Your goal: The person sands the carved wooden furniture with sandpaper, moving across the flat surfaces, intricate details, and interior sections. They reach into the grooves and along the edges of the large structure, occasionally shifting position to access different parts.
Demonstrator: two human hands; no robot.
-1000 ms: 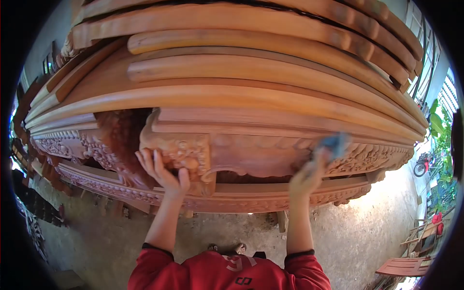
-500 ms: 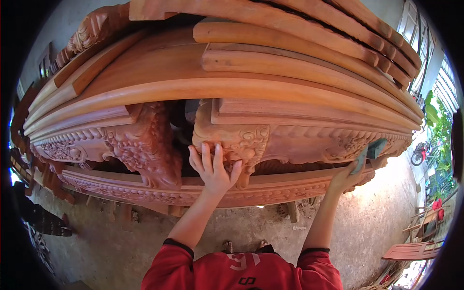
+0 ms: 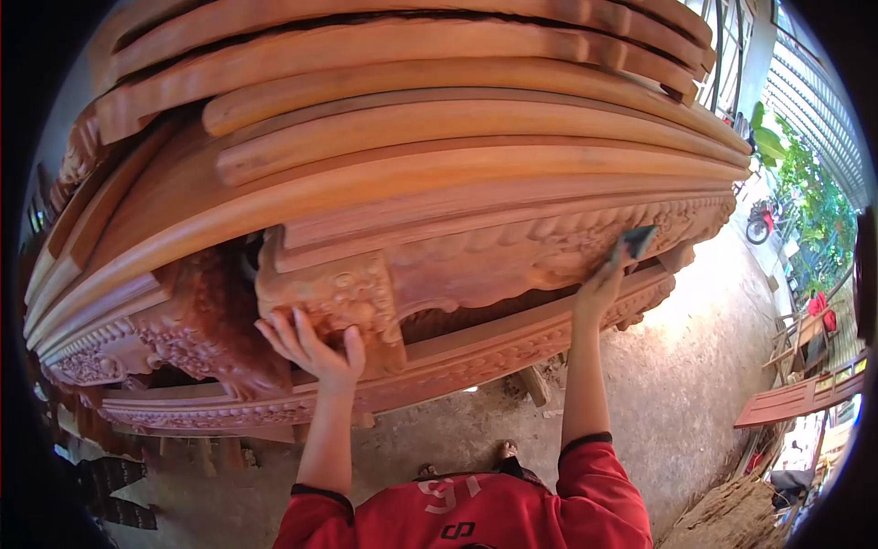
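Note:
My left hand [image 3: 315, 349] rests with fingers spread on the carved corner block [image 3: 352, 297] of a large reddish wooden piece. My right hand [image 3: 602, 285] grips a dark green pad [image 3: 638, 242], which lies against the carved apron [image 3: 567, 247] at the right. Scrolls and raised ornament cover the apron and the block. Beneath them runs a lower carved rail [image 3: 476, 359]. The palm side of my right hand is partly hidden.
Long curved wooden boards [image 3: 439, 119] are stacked above. Another carved block [image 3: 206, 316] stands at the left. A person's patterned legwear [image 3: 114, 489] shows at lower left. Wooden panels [image 3: 805, 393] and a red motorbike [image 3: 761, 222] are at the right.
The view has turned, so the wooden piece appears shifted left and tilted. The pad in my right hand has moved along the apron and now shows a different angle. My left hand stays on the corner block.

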